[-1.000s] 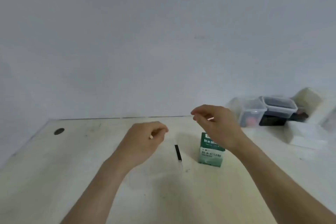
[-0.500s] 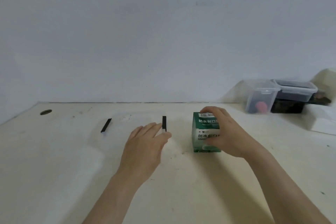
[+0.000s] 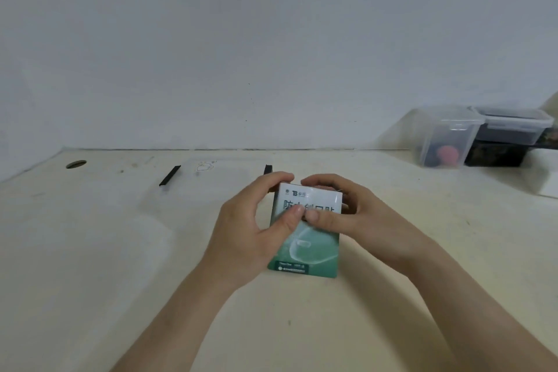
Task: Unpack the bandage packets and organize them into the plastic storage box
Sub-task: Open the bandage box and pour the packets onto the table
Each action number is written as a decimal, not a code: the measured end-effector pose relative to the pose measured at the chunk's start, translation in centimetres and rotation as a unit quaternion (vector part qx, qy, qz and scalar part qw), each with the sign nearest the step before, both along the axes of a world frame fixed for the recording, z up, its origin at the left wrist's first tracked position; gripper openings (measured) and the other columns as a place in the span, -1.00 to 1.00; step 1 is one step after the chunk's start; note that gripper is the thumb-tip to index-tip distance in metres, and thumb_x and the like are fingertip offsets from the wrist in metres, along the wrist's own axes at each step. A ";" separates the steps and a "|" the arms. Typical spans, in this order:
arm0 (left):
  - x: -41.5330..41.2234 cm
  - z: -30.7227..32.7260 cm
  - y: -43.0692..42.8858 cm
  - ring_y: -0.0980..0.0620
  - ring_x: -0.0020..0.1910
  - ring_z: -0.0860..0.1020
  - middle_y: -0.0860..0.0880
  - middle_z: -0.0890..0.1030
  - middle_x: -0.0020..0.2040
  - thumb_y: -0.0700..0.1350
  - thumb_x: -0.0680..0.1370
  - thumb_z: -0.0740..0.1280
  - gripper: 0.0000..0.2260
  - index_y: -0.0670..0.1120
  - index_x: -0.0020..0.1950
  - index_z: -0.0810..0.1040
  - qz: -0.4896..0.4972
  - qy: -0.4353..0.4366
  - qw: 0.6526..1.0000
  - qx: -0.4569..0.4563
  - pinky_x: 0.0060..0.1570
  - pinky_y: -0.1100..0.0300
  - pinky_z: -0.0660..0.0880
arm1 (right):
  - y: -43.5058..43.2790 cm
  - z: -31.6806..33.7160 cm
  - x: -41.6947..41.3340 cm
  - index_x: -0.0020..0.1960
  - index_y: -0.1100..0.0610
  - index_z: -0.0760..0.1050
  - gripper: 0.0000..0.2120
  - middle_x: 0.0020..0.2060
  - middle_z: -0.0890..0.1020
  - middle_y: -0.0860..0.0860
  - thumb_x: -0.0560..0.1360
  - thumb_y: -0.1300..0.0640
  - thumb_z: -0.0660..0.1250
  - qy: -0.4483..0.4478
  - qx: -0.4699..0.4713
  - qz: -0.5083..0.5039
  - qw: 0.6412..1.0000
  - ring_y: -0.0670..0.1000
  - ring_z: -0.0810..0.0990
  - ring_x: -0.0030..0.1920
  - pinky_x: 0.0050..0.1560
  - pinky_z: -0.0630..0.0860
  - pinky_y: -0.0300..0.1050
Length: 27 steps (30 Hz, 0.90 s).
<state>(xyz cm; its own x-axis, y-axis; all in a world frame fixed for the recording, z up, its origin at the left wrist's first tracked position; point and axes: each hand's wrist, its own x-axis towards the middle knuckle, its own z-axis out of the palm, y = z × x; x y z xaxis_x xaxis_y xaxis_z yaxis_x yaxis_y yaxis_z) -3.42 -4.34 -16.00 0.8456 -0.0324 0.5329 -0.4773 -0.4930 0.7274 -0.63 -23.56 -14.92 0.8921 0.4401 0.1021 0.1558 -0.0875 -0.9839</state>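
A green and white bandage box (image 3: 306,246) is held above the pale table (image 3: 90,251), tilted with its printed front facing me. My left hand (image 3: 250,229) grips its left side, thumb on the front and fingers curled over the top edge. My right hand (image 3: 341,214) grips its right side, thumb meeting the left thumb on the front face. A shallow clear plastic storage box (image 3: 193,190) with two black latches lies on the table behind my left hand; its outline is faint.
At the back right stand a clear lidded tub (image 3: 444,142) holding something red and a dark-filled lidded tub (image 3: 510,136). A white block (image 3: 546,178) lies at the right edge. A round cable hole (image 3: 76,164) sits at the far left.
My right hand lifted the bandage box off the table and tilted its front toward me. My left hand moved right from the clear box and took hold of the bandage box's left side.
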 end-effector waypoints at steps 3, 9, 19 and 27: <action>0.2 -0.1 0.0 0.28 0.06 0.57 0.17 0.63 -0.01 -0.07 0.48 0.46 -0.73 0.10 0.15 0.56 0.009 0.019 0.999 -0.034 -0.06 0.33 0.57 | -0.5 -0.1 0.3 0.24 -0.01 0.49 -0.43 0.08 0.66 0.07 0.30 0.25 0.57 0.043 0.017 0.033 0.998 0.10 0.65 0.09 0.14 0.58 0.04; 0.3 0.2 0.1 0.12 0.17 0.50 0.18 0.54 0.12 -0.02 0.39 0.48 -0.76 0.15 0.04 0.65 0.042 -0.098 0.993 0.048 0.16 0.43 0.34 | -0.6 0.1 0.3 0.12 0.10 0.59 -0.64 0.04 0.68 0.18 0.35 0.13 0.53 0.053 0.059 -0.010 0.997 0.24 0.65 0.06 0.13 0.52 0.07; 0.6 0.3 0.3 -0.01 -0.23 0.57 0.00 0.64 -0.19 -0.18 0.50 0.34 -0.87 -0.13 -0.14 0.69 0.059 -0.252 0.935 0.242 -0.20 0.16 0.48 | 0.1 0.9 -0.5 0.07 0.15 0.60 -0.56 -0.12 0.71 0.14 0.25 -0.01 0.50 0.037 0.026 -0.054 0.998 0.00 0.67 -0.23 -0.32 0.50 -0.29; 0.2 1.0 0.5 0.00 -0.32 0.48 -0.02 0.52 -0.28 -0.20 0.45 0.27 -0.90 -0.16 -0.23 0.55 0.057 -0.235 0.928 0.283 -0.29 0.14 0.43 | 0.0 1.3 -0.8 0.09 0.11 0.60 -0.58 -0.06 0.71 0.11 0.29 -0.03 0.49 0.003 -0.009 -0.028 1.000 0.04 0.70 -0.08 -0.13 0.60 -0.12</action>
<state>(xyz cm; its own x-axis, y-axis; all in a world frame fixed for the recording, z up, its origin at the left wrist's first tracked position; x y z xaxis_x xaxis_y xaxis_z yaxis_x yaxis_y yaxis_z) -3.18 -3.82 -14.98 0.5395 -0.3443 0.7684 -0.5969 -0.8000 0.0607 -1.45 -23.60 -13.65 0.9162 0.3905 0.0896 0.1448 -0.1143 -0.9828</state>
